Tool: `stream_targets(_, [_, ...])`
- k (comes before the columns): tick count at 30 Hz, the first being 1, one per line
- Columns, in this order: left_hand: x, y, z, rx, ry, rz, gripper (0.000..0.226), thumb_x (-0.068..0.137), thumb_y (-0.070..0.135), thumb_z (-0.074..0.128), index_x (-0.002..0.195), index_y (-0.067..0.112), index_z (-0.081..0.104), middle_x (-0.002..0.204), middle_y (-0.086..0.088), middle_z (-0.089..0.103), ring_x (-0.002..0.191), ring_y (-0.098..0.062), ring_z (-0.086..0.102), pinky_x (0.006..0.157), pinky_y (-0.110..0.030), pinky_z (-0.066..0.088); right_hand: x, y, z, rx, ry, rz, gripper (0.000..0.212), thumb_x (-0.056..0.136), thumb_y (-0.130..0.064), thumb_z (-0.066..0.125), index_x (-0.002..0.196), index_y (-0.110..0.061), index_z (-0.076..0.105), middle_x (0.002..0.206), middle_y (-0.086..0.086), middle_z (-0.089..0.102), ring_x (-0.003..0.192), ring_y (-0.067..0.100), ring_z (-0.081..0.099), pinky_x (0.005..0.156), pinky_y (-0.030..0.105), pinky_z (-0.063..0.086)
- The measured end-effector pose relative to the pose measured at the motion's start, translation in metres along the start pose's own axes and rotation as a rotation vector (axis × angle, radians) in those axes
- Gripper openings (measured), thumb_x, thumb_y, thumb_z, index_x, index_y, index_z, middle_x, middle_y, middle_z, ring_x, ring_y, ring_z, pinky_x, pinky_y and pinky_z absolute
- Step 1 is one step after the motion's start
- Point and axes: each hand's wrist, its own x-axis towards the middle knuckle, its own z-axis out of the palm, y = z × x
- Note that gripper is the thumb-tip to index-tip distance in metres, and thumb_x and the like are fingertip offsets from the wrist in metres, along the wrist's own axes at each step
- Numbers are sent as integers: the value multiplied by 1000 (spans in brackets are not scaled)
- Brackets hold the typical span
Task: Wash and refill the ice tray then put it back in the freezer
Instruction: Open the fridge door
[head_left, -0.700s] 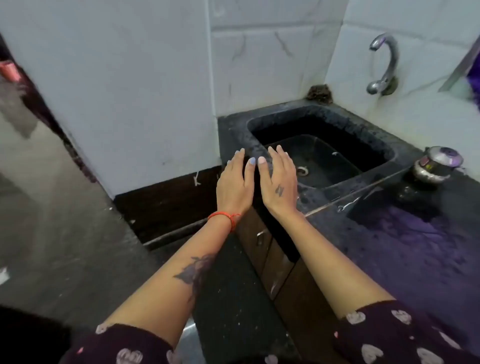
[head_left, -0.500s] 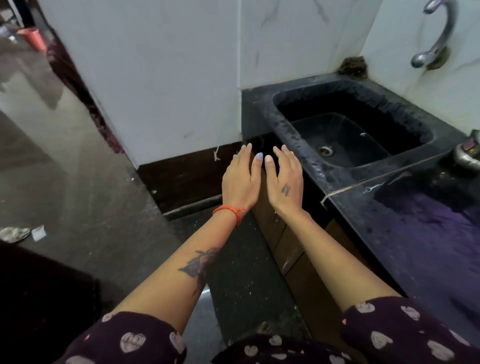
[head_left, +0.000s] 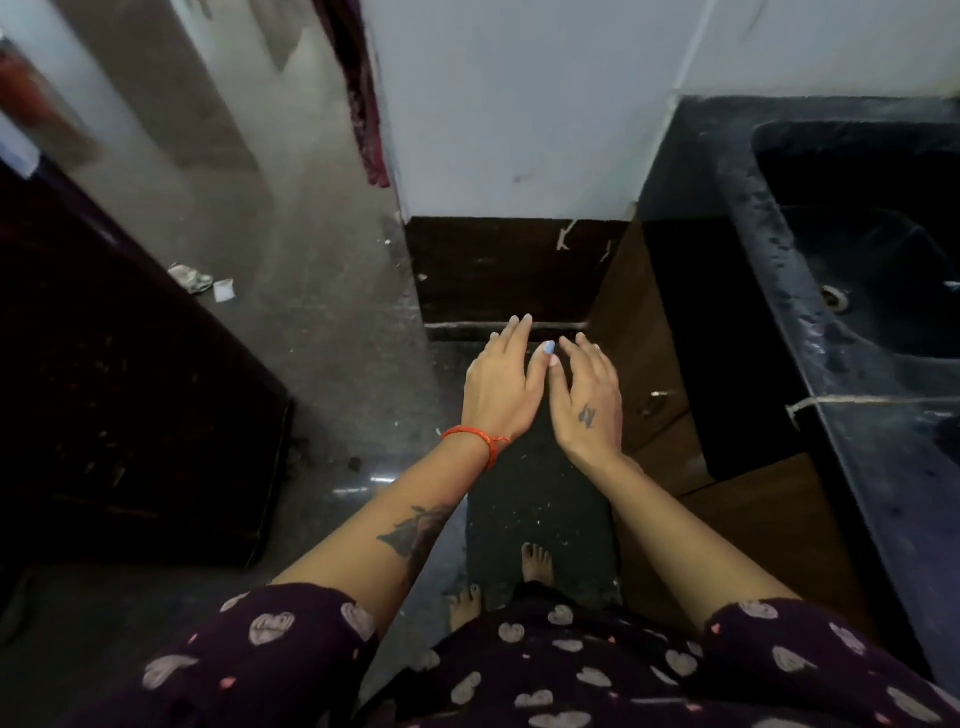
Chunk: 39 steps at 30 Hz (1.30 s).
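My left hand (head_left: 501, 384) and my right hand (head_left: 587, 402) are held out side by side, palms down, fingers spread, holding nothing. They hover over a dark floor mat (head_left: 540, 499) in front of the counter. The black stone sink (head_left: 810, 291) is at the right edge, with its drain (head_left: 834, 299) showing. No ice tray and no tap are in view.
A dark maroon cabinet or appliance side (head_left: 130, 395) stands at the left. A white wall (head_left: 509, 114) with a dark skirting is ahead. Wooden cupboard doors (head_left: 644, 364) sit under the black counter (head_left: 898, 467). Paper scraps (head_left: 202, 280) lie on the grey floor.
The view has swung left and down: the sink slid to the right edge, the tap left the view, and the floor and my feet appeared. Both hands stay empty and side by side.
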Motion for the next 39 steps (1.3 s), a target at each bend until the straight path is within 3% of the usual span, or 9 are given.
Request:
stream_targets(13, [-29,-49,-4,-70,236,-451,51,101,39,33,148,17,30,155,-4,29,145,-22,23,118,-39,22,16,-16,50,-44,-489,-284,48,101,-37,33,143,-15,38,155,5,29,146,20,18,120,41,15])
stream_targets(18, [-52,-68,-11,-114,365,-590,51,102,36,33,148,14,30,155,-4,31,144,-15,23,117,-29,18,10,-30,73,-43,-642,-388,49,101,-39,32,143,-15,38,155,6,29,146,20,17,119,42,16])
stream_targets(22, [-71,-90,-20,-159,450,-713,53,101,40,32,148,16,29,156,-4,29,144,-18,25,117,-36,23,2,-47,99,-65,-757,-472,50,100,-41,32,144,-17,38,155,4,28,146,19,15,120,41,14])
stream_targets(27, [-89,-127,-47,-152,518,-811,55,101,44,31,149,19,28,156,-3,27,145,-20,22,118,-37,21,-10,-82,139,-55,-828,-554,50,100,-41,33,143,-16,39,155,5,29,146,19,17,120,40,14])
stream_targets(39, [-107,-207,-142,-166,670,-868,56,100,45,31,150,19,24,158,-4,23,146,-22,18,119,-37,19,-26,-190,225,-59,-921,-694,53,100,-43,32,145,-15,35,157,7,23,147,21,15,120,40,12])
